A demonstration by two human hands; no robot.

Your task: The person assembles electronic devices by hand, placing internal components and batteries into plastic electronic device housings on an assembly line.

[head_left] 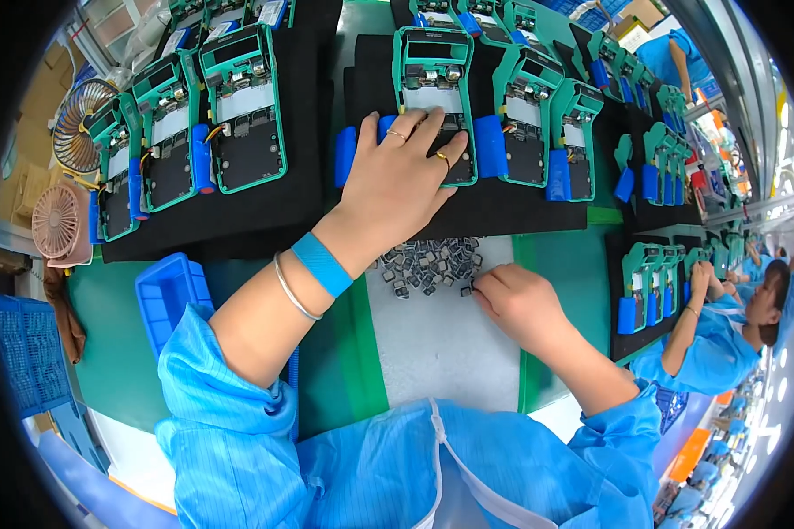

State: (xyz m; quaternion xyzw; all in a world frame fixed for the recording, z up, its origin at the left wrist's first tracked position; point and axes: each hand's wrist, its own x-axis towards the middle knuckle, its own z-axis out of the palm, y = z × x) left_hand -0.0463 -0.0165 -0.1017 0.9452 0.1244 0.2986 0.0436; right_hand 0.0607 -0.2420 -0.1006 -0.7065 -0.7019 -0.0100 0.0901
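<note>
My left hand lies over a green-framed handheld device, its fingers spread across the lower circuit board. A blue-wrapped battery sticks out beside that device, left of my wrist. Below, a heap of small square black-and-silver parts lies on a grey strip of the bench. At the right edge of this heap, my right hand is closed in a pinch, fingertips down by a small square part. What sits between those fingertips is mostly hidden.
More open devices lie in rows on black foam mats. Another group lies at left. A blue bin stands on the green bench mat, left of my arm. Fans are at far left. A co-worker works at right.
</note>
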